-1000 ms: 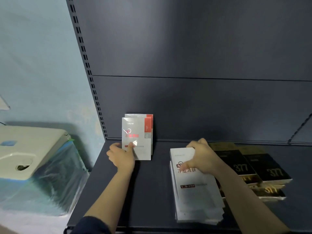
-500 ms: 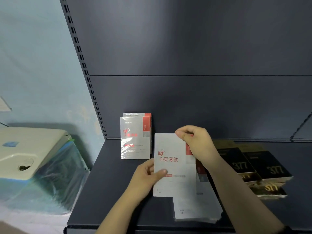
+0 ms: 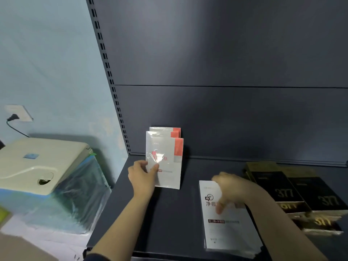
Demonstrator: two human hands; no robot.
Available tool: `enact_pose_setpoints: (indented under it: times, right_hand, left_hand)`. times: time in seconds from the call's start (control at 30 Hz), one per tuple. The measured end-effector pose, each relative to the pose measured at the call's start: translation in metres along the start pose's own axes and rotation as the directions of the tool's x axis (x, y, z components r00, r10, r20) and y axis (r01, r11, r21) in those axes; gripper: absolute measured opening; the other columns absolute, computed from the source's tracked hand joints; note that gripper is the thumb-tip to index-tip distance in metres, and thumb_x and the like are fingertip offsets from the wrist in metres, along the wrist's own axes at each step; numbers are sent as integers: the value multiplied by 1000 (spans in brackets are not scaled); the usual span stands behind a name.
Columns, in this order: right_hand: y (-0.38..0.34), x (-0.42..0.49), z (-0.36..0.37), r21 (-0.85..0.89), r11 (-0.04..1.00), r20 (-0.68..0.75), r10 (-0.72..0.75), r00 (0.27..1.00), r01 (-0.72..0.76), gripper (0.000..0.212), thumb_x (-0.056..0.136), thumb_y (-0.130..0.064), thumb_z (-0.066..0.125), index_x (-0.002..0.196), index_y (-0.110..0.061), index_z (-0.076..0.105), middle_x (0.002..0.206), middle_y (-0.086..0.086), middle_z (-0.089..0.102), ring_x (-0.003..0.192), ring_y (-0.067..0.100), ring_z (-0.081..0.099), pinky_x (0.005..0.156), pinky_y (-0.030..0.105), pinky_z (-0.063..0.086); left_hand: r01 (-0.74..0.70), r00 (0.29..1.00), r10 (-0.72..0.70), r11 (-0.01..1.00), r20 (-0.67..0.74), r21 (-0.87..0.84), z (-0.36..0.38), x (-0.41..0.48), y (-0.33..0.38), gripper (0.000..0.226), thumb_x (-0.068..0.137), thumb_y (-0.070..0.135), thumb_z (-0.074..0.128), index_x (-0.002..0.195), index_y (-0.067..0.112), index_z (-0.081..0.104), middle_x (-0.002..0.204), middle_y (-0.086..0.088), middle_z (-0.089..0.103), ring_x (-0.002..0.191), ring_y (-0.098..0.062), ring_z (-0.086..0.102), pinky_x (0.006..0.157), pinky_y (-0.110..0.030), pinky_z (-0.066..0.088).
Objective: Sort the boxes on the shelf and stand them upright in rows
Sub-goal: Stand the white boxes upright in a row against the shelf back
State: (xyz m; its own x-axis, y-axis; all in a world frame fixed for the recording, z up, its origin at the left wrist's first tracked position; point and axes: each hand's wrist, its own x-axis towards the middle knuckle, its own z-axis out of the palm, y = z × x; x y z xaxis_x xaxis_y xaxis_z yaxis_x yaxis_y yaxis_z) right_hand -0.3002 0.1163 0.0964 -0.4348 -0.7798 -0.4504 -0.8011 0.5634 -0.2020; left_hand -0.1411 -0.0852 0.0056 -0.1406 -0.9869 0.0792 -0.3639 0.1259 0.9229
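- Our left hand [image 3: 143, 176] pinches the front box [image 3: 168, 166] of the upright row [image 3: 164, 130] at its left edge, thumb on the face; row stands back-left on the shelf [image 3: 169, 213].
- Right hand [image 3: 229, 187] is blurred over the flat stack [image 3: 226, 230] mid-shelf; can't tell if it grips.
- Boxes look thin, light, stiff card w/ glossy film, prob. slippery: we'd pinch long edges, not faces.
- Black boxes [image 3: 271, 183] lie flat at right.
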Motion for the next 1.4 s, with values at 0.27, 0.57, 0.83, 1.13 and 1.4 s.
enact_pose_setpoints:
  times: [0.27,0.57,0.83,1.13,1.4]
  right_hand:
    - [11,21,-11,125,991,-172,-23,985,45,28,68,-26,79,82,-23,55,90,-3,64,83,20,63,67,34,50]
    - [5,26,-21,-107,994,167,17,986,1,73,57,-37,88,121,-23,56,121,-5,60,105,20,62,89,40,54]
    - [4,32,-23,197,977,-18,-82,996,84,39,63,-30,86,93,-24,62,90,-5,72,79,14,70,69,34,59]
    - [-26,15,-51,571,719,-526,-50,849,396,13,89,-32,66,99,-24,66,91,-5,69,84,8,67,74,27,56]
    - [7,17,-29,315,943,-209,-39,977,105,68,66,-46,82,126,-36,51,125,-12,50,123,13,46,101,36,42]
  left_hand:
    - [-124,961,184,954,208,-273,3,-63,24,27,87,11,64,107,22,49,104,4,50,84,-8,52,75,-10,45]
    - [140,711,28,974,703,-180,22,-115,31,53,79,35,71,122,25,43,115,1,55,92,-7,58,79,-16,47]
    - [51,675,-12,998,738,-31,19,-119,32,28,77,40,70,102,27,71,96,10,75,86,-3,70,81,-25,56]
    - [120,837,71,944,543,-308,-12,-86,43,11,87,15,67,97,15,70,93,1,77,87,-15,73,76,-26,58]
    - [18,961,48,971,272,-238,-35,-15,-1,9,87,24,67,95,21,66,95,4,74,89,-15,70,83,-40,57]
